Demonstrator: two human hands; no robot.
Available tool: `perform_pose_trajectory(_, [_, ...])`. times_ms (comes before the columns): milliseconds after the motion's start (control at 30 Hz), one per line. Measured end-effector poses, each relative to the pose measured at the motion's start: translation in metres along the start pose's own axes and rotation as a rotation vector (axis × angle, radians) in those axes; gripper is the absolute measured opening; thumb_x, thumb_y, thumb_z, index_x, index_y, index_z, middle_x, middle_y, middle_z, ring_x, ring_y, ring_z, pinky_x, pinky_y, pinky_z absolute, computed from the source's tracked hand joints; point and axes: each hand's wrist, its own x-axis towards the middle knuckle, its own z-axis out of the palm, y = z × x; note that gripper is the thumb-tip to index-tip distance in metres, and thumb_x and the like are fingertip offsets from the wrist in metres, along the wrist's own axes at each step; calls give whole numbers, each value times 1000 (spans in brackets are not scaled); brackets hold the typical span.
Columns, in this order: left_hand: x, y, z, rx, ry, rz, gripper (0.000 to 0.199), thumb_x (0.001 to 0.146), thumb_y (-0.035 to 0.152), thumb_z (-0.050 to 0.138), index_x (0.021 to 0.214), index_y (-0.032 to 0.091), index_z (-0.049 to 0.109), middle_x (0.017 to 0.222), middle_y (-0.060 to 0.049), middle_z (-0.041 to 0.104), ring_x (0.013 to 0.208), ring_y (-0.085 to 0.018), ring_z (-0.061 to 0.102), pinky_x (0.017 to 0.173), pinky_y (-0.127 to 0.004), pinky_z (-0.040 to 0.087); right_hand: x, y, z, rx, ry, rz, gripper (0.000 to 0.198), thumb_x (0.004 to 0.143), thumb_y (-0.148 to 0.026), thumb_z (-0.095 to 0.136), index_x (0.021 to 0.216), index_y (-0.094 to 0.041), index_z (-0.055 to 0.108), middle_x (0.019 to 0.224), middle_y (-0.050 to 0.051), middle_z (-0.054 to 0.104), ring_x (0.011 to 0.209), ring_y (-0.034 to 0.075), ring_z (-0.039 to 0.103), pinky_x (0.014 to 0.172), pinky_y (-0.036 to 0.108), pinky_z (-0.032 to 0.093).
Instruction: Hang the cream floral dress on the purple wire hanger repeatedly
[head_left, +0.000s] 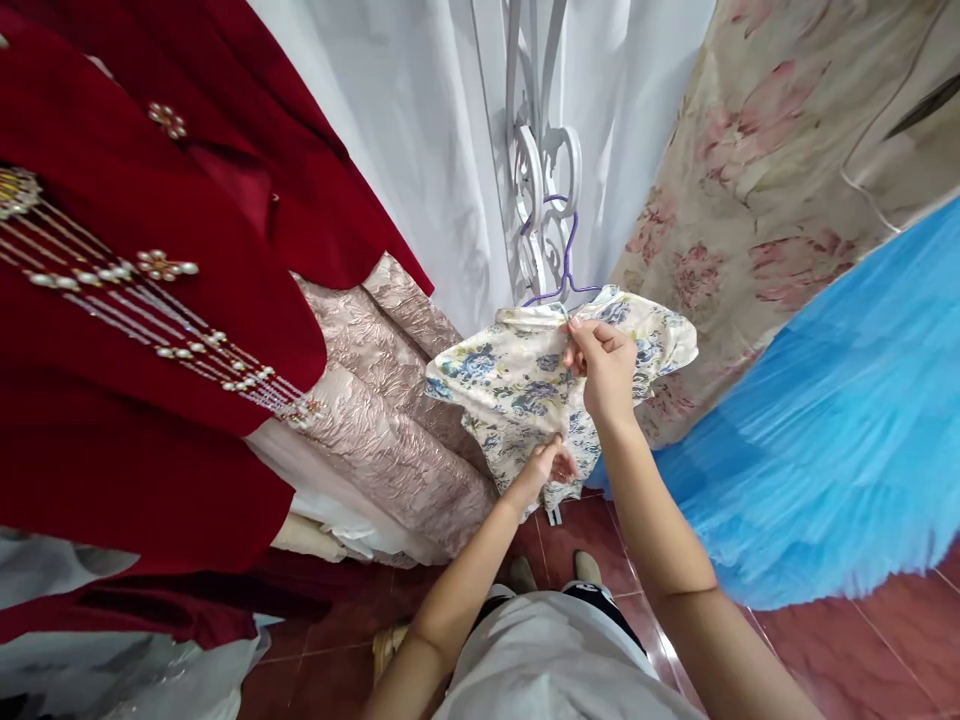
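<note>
A cream blouse with blue flowers (pixel 525 375) hangs in front of me on a purple hanger (pixel 568 250), which is hooked on a white scrolled metal stand (pixel 529 180). High on the blouse's front opening, just below the collar, my right hand (pixel 604 365) pinches the fabric edge between thumb and fingers. My left hand (pixel 551 468) is lower down, its fingers closed on the front edge near the hem. Whether a zip or buttons run along the opening is too small to tell.
To the left hang a dark red velvet garment (pixel 285 210) with pearl strings and a pink brocade one (pixel 405 440). A blue tulle skirt (pixel 817 420) and floral beige cloth (pixel 757 170) are on the right. Red tiles (pixel 345 620) cover the floor.
</note>
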Motion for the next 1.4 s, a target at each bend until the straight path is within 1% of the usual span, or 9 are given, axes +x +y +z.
perform_pose_trajectory(100, [-25, 56, -11, 279, -207, 227, 60, 90, 69, 53, 74, 14, 71, 63, -8, 68, 51, -16, 59, 52, -28, 47, -6, 2, -6, -17, -25, 7, 28, 85, -46, 72, 77, -19, 69, 48, -5, 55, 40, 9, 39, 41, 24, 31])
perform_pose_trajectory(167, [-41, 106, -12, 366, -70, 572, 38, 94, 53, 60, 107, 19, 71, 74, -5, 70, 60, -15, 63, 54, -25, 48, -8, 1, -9, -45, -35, -4, 28, 85, -46, 71, 77, -19, 70, 48, -5, 55, 40, 8, 39, 42, 23, 31])
perform_pose_trajectory(233, [-50, 154, -7, 458, 91, 834, 34, 98, 39, 59, 128, 24, 63, 73, -1, 68, 57, -13, 61, 50, -23, 46, -9, -2, -11, -73, -43, -31, 29, 86, -46, 71, 76, -20, 69, 48, -5, 54, 41, 8, 40, 43, 23, 32])
perform_pose_trajectory(367, [-44, 212, 8, 585, 163, 954, 32, 95, 23, 65, 127, 24, 63, 64, 2, 61, 58, -13, 61, 56, -24, 47, -5, -12, -14, -92, -100, -81, 31, 88, -47, 70, 75, -19, 68, 50, -4, 54, 42, 8, 41, 44, 24, 32])
perform_pose_trajectory(533, [-21, 209, 28, 562, 142, 884, 5, 92, 22, 67, 97, 20, 64, 61, 2, 61, 52, -11, 58, 52, -22, 44, 7, -27, -16, -72, -187, -69, 29, 87, -39, 69, 67, -19, 64, 48, -4, 53, 41, 8, 42, 43, 24, 30])
perform_pose_trajectory(667, [-16, 202, 37, 504, 170, 839, 18, 90, 22, 65, 75, 19, 55, 54, 4, 54, 44, -9, 52, 46, -21, 39, 17, -32, -17, -52, -216, -4, 29, 84, -29, 67, 58, -19, 60, 45, -4, 50, 40, 8, 39, 43, 24, 28])
perform_pose_trajectory(1033, [-45, 235, 46, 946, 204, 561, 17, 79, 12, 66, 63, 15, 62, 45, 0, 56, 41, -14, 52, 44, -24, 37, 19, -32, -19, 21, -292, 55, 33, 79, -31, 68, 52, -20, 52, 45, -4, 48, 42, 8, 34, 43, 24, 28])
perform_pose_trajectory(1200, [-60, 235, 48, 849, 156, 701, 9, 92, 21, 59, 87, 17, 65, 60, 0, 66, 40, -10, 53, 44, -20, 39, 11, -27, -31, -3, -252, 44, 29, 80, -40, 70, 62, -20, 59, 42, -7, 45, 40, 8, 33, 42, 23, 26])
perform_pose_trajectory(1400, [-54, 230, 55, 786, 369, 965, 14, 97, 24, 57, 86, 18, 64, 60, 3, 64, 42, -8, 51, 47, -19, 41, 5, -3, -33, -130, -207, 50, 24, 79, -34, 61, 61, -21, 54, 43, -7, 47, 41, 9, 35, 45, 24, 27])
